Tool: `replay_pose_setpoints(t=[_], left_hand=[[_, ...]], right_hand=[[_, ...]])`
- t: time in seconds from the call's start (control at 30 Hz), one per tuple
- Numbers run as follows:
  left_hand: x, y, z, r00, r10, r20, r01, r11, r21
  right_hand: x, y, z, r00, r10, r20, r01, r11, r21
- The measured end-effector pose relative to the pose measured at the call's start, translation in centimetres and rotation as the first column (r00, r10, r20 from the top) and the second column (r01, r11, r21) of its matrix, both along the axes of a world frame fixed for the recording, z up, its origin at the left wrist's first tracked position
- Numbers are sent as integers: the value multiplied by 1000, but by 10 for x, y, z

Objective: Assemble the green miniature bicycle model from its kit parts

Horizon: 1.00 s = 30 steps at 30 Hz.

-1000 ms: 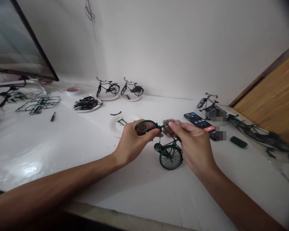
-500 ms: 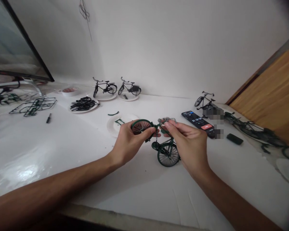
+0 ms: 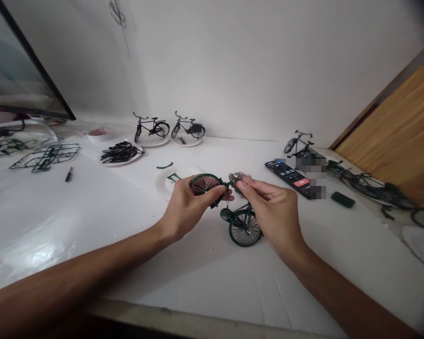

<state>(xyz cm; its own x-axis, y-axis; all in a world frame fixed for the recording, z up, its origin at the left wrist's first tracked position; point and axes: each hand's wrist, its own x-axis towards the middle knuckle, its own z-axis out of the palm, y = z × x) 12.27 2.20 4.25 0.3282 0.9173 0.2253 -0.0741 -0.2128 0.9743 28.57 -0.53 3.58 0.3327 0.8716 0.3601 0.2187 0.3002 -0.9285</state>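
A dark green model bicycle is held tilted over the table, its rear wheel low and its front wheel raised to the left. My left hand is closed around the front wheel and fork, thumb pressed near the top of the fork. Between the thumb and fingers of my right hand is a small silver handlebar, set against the upper end of the green frame. Whether it is seated there I cannot tell. Behind my left hand, a white paper plate carries small green parts.
Two black model bicycles stand on plates by the wall. A plate of black parts, green sprues and a screwdriver lie left. To the right are a phone, another model bicycle and green bicycle parts.
The whole view has shifted slightly. Both hands keep their grip on the model bicycle and handlebar, with only a slight movement of the right fingers.
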Motion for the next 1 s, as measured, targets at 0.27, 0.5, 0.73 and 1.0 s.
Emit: replay_pose_setpoints(t=[0.27,0.5,0.73,1.0], left_hand=[[-1,3,-3,999,-16,52,18,998,-57],[-9,19,0,989,-94,114,110,984,-140],[-23,25,1,905,-419,74,423,863,-277],[-68,66,19,959,-207,-192,210,978,-4]], right_hand=[[1,-3,2,995,26,97,-28,1000,13],[4,3,1,986,80,150,-88,995,45],[30,-3,19,891,185,415,-261,956,134],[38,-6,31,816,486,312,-453,874,-177]])
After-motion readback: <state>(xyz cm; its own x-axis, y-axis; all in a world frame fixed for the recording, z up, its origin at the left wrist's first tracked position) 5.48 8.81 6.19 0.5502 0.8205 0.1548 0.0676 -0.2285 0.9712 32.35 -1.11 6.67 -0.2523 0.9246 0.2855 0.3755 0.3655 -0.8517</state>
